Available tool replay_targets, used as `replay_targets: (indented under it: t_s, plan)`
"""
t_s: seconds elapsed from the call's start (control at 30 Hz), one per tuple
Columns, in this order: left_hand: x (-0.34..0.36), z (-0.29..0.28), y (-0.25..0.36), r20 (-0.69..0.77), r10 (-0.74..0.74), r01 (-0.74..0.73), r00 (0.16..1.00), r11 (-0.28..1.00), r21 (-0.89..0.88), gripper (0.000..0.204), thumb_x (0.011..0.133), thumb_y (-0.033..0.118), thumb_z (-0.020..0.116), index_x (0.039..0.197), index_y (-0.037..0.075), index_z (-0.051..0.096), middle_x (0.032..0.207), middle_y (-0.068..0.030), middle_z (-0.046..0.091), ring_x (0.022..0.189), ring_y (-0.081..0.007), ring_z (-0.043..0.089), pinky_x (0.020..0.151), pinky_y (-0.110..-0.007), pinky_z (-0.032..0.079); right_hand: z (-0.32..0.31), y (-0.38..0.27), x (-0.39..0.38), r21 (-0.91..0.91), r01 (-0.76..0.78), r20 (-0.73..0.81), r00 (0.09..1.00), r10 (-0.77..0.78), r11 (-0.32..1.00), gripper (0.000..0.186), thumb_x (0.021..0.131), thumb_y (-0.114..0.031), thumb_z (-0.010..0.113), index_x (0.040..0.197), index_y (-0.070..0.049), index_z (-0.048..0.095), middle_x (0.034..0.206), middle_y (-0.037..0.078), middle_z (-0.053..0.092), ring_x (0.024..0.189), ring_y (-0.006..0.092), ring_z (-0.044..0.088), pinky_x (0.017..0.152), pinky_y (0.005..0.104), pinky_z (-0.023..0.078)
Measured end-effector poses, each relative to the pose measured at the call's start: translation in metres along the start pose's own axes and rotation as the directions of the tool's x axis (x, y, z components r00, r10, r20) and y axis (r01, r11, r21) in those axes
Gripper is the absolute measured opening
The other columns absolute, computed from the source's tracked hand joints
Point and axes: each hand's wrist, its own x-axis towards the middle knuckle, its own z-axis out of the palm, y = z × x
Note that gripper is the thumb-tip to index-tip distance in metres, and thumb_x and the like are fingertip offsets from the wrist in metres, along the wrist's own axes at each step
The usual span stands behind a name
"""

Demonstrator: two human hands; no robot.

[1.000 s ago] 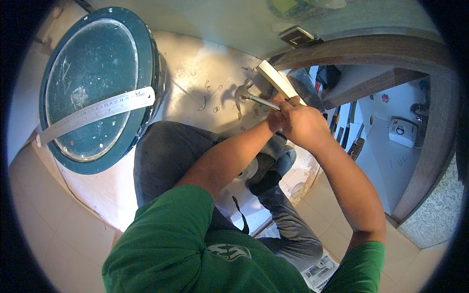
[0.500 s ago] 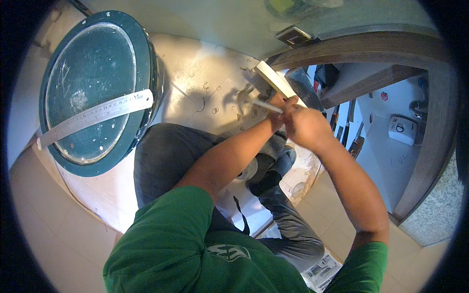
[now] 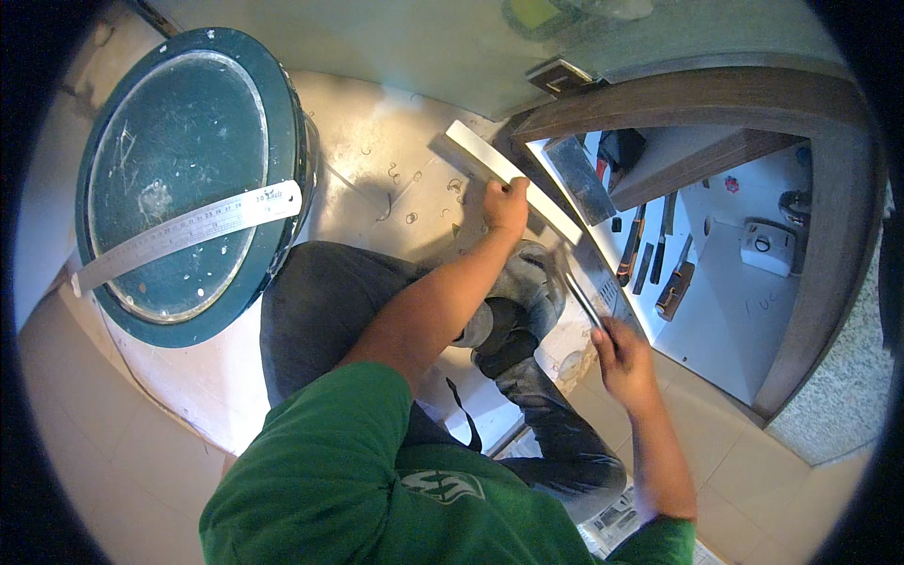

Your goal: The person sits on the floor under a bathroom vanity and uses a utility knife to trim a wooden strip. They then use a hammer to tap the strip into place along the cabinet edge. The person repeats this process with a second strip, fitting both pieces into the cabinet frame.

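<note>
A pale, white-faced strip of wood slants over the floor. My left hand is closed round its middle. Lower and to the right, my right hand grips a slim metal-shafted tool, apparently a hammer. The shaft points up toward the lower end of the strip, apart from it. Motion blurs the tool's head. Beneath the strip, by my feet, lies a grey cloth-like bundle.
A dark green round tub with a steel ruler across its top stands on the left. Curled shavings lie on the floor. At right, a dark-framed cabinet holds several hand tools and a wooden block-like tool.
My hands have come apart. The right has moved down and right with the hammer-like tool, away from the strip. The left now holds the strip alone, its upper end shifted left.
</note>
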Motion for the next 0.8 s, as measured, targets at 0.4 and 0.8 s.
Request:
replay_targets:
  t_s: [0.4, 0.8]
  plan:
    - [0.027, -0.007, 0.055, 0.072, -0.079, 0.103, 0.994, 0.875, -0.472, 0.034, 0.079, 0.004, 0.069, 0.108, 0.003, 0.051, 0.097, -0.0137, 0.061, 0.08, -0.0287, 0.067, 0.072, -0.043, 0.056, 0.046, 0.084, -0.296, 0.353, -0.458, -0.289, 0.776, 0.56, 0.816, 0.022, 0.105, -0.019, 0.056, 0.098, 0.001, 0.06, 0.079, 0.008, 0.057, 0.076, 0.0156, 0.051, 0.068, 0.0317, 0.045]
    - [0.021, 0.007, 0.068, 0.127, -0.1, 0.149, 0.987, 0.864, -0.481, 0.052, 0.087, -0.001, 0.071, 0.129, 0.001, 0.04, 0.116, -0.0197, 0.059, 0.103, -0.0309, 0.065, 0.087, -0.044, 0.059, 0.092, 0.096, -0.337, 0.17, -0.508, -0.356, 0.767, 0.534, 0.844, 0.029, 0.103, -0.029, 0.057, 0.093, -0.001, 0.061, 0.077, 0.018, 0.061, 0.069, 0.0393, 0.06, 0.061, 0.0456, 0.046]
